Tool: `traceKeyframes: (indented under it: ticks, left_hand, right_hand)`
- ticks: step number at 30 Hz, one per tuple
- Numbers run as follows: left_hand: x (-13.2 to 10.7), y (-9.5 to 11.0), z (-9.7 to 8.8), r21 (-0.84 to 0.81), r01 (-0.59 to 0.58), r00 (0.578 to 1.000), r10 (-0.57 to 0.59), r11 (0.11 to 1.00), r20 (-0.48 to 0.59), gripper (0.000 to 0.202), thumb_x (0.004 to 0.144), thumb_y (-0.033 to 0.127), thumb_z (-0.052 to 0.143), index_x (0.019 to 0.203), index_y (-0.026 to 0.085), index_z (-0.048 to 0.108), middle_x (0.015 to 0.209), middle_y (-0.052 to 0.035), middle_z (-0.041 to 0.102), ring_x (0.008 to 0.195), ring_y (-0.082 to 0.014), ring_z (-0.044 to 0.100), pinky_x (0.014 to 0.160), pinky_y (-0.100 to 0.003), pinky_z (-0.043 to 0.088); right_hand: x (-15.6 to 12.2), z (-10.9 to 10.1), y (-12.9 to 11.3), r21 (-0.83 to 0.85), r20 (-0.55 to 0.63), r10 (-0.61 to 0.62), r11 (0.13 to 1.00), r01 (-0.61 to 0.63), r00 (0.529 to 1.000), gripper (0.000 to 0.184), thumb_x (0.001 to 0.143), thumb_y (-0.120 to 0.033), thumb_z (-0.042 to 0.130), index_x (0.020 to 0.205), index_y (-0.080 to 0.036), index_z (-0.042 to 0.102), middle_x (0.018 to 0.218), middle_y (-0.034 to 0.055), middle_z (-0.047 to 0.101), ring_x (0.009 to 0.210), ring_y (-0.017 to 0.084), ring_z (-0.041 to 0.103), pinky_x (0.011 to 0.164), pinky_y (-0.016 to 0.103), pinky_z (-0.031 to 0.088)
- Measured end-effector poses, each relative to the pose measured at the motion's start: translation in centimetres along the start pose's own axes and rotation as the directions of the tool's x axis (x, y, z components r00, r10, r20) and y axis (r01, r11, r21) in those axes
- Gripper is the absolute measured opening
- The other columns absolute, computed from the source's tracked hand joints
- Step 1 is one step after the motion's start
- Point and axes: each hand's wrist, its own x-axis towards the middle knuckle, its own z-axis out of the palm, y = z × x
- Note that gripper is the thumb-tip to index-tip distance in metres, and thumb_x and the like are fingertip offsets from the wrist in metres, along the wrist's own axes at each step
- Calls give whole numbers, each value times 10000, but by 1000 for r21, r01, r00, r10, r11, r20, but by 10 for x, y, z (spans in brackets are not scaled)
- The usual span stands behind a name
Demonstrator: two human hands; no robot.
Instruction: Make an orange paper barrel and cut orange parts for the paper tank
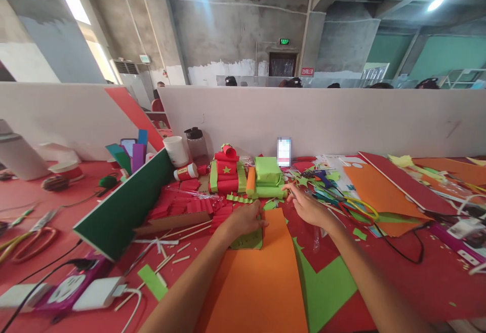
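My left hand (pixel 246 220) rests with bent fingers on a small olive-green rectangular piece (pixel 246 242), beside the top of a long orange paper sheet (pixel 261 282). Its thumb lies apart from the other fingers and touches the sheet's left edge. To the right, my right hand (pixel 306 205) hovers with the index finger stretched out towards a light-green roll (pixel 269 192) and nothing visible in it. Above that roll sits a green paper-wrapped block (pixel 268 170), with an orange roll (pixel 250 180) at its left. A red and green paper model (pixel 227 170) with a yellow star stands next to them.
Red paper pieces (pixel 182 209) fill a cardboard tray, with a dark green board (pixel 125 204) leaning at its left. Scissors (pixel 359 209) and paper scraps lie right. Power strips (pixel 72 290) flank the table. A lit phone (pixel 284 152) leans against the partition (pixel 322 120).
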Motion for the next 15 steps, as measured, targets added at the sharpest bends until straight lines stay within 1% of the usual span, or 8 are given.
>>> traceKeyframes:
  ticks: [2, 4, 6, 8, 9, 12, 14, 15]
  left_hand:
    - [0, 1, 0, 119, -11, 999, 17, 993, -43, 353, 766, 412, 668, 1017, 214, 518, 947, -113, 668, 906, -312, 630, 720, -347, 409]
    - [0, 1, 1, 204, -19, 998, 31, 979, -58, 351, 784, 434, 644, 1028, 218, 513, 922, -98, 673, 851, -294, 639, 688, -337, 411]
    - [0, 2, 2, 218, -13, 998, 26, 976, -58, 356, 794, 446, 629, 1044, 223, 508, 933, -96, 675, 855, -289, 642, 679, -331, 417]
    - [0, 1, 3, 217, -2, 998, 17, 976, -67, 372, 794, 447, 627, 1064, 221, 505, 963, -106, 676, 880, -302, 644, 681, -337, 424]
    - [0, 1, 3, 216, 1, 997, 15, 976, -73, 388, 787, 447, 634, 1073, 218, 505, 981, -114, 676, 893, -313, 644, 681, -343, 426]
    - [0, 0, 3, 208, -7, 997, 24, 978, -79, 401, 774, 449, 652, 1062, 207, 512, 991, -134, 677, 900, -333, 648, 674, -351, 425]
    - [0, 0, 2, 204, -13, 997, 28, 979, -73, 385, 779, 453, 648, 1046, 209, 515, 972, -127, 683, 885, -320, 652, 665, -340, 422]
    - [0, 0, 1, 204, -12, 997, 27, 979, -68, 376, 783, 448, 642, 1046, 212, 514, 969, -121, 686, 879, -312, 653, 661, -333, 421]
  right_hand:
    - [6, 4, -5, 275, -12, -33, 961, 35, 999, 252, 935, -241, 414, 1117, -233, 588, 895, 41, 669, 681, 155, 602, 682, 281, 467]
    - [10, 11, -12, 536, -27, -23, 844, 34, 999, 213, 914, -323, 462, 958, -205, 634, 869, 58, 672, 717, 170, 624, 693, 296, 489]
    - [12, 19, -19, 736, -16, 17, 677, 1, 1000, 222, 870, -350, 494, 956, -204, 637, 945, 85, 688, 813, 199, 650, 728, 320, 503]
    - [12, 26, -24, 840, 33, 45, 541, -52, 998, 274, 828, -344, 487, 1027, -213, 623, 1000, 102, 700, 838, 218, 659, 713, 342, 509]
    - [11, 29, -26, 864, 56, 50, 498, -73, 997, 302, 807, -334, 495, 1061, -219, 609, 1001, 104, 706, 828, 221, 661, 698, 345, 510]
    - [10, 40, -28, 890, 86, 65, 444, -106, 994, 311, 792, -340, 570, 1081, -227, 575, 935, 88, 716, 771, 201, 656, 644, 308, 499]
    - [11, 48, -28, 869, 100, 93, 476, -132, 991, 306, 836, -424, 575, 1063, -219, 573, 818, 60, 700, 665, 169, 628, 543, 252, 464]
    - [12, 52, -28, 839, 107, 107, 524, -147, 989, 337, 865, -481, 540, 1065, -213, 579, 746, 40, 676, 592, 152, 597, 482, 229, 429]
